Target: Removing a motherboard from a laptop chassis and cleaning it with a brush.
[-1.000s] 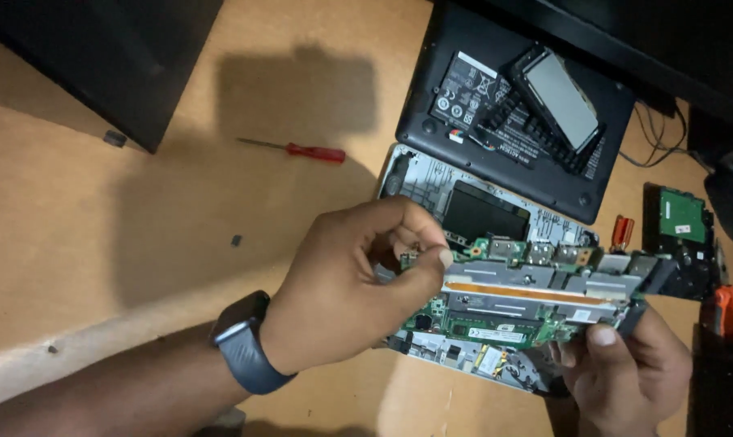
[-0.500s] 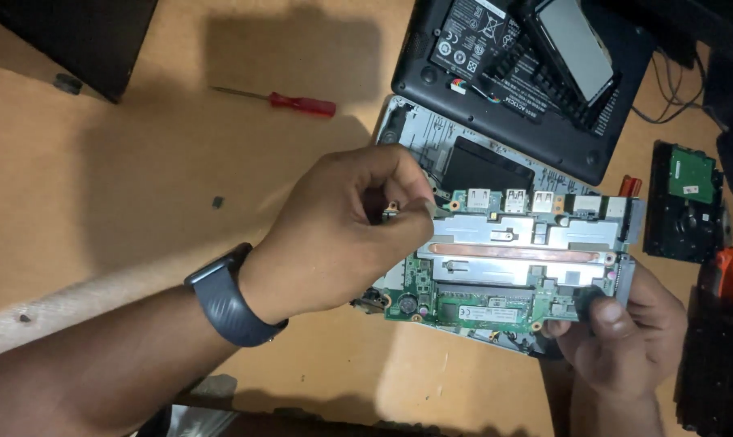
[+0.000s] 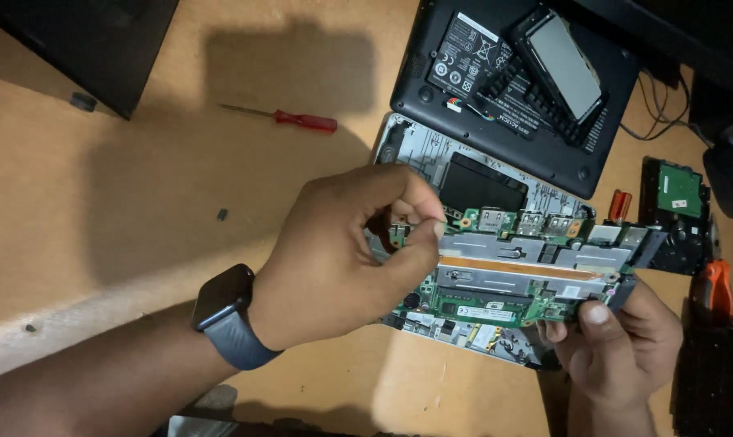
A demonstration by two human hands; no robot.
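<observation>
A green laptop motherboard (image 3: 520,279) with a silver heat spreader and copper pipe is held over the open silver laptop base (image 3: 431,150). My left hand (image 3: 342,255), with a dark smartwatch on the wrist, pinches the board's left end between thumb and fingers. My right hand (image 3: 617,336) grips the board's right corner from below, thumb on top.
A black laptop cover (image 3: 504,81) with a drive caddy lies upside down at the back. A red-handled screwdriver (image 3: 293,120) rests on the wooden table (image 3: 140,202). A bare hard drive (image 3: 678,190), a small red cylinder (image 3: 619,205) and an orange-handled tool (image 3: 716,287) sit at the right. A loose screw (image 3: 221,214) lies at the left.
The motherboard has tilted flatter toward the camera, showing its top face. My left hand stays pinched on its left end; my right hand keeps its grip on the right corner.
</observation>
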